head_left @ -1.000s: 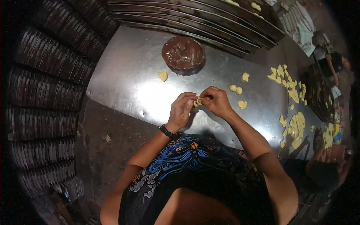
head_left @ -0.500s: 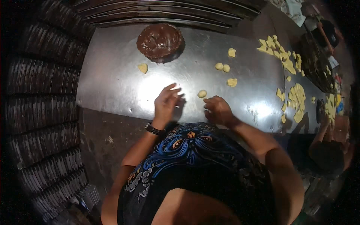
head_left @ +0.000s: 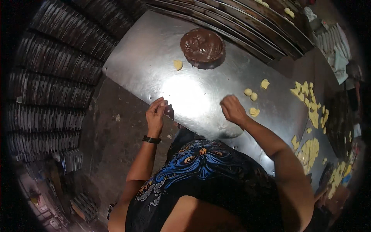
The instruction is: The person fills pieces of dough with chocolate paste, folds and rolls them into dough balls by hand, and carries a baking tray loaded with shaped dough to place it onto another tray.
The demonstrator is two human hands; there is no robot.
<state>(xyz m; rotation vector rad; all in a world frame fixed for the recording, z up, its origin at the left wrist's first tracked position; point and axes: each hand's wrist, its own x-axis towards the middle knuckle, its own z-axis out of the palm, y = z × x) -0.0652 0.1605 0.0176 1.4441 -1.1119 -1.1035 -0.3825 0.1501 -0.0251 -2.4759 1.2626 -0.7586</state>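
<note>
My left hand is at the table's near-left edge with its fingers drawn together. Whatever they may hold is too small or hidden to see. Over the steel table, my right hand is curled closed, its palm side turned away, so its contents cannot be made out. To the right of it lie two smooth pale-yellow dough balls touching each other. One rough dough piece sits nearer to me, another farther off. A round tub of glossy brown filling stands at the back, with a lone dough lump beside it.
Dark tray racks line the left side. Stacked long trays border the table's far side. Cut dough pieces and a flat dough sheet lie at the right. Part of another person's arm shows at lower right.
My view has turned, so the table appears tilted. My left hand has moved to the table edge and its fingers have closed. The dough ball beside my right hand no longer shows; that hand is curled.
</note>
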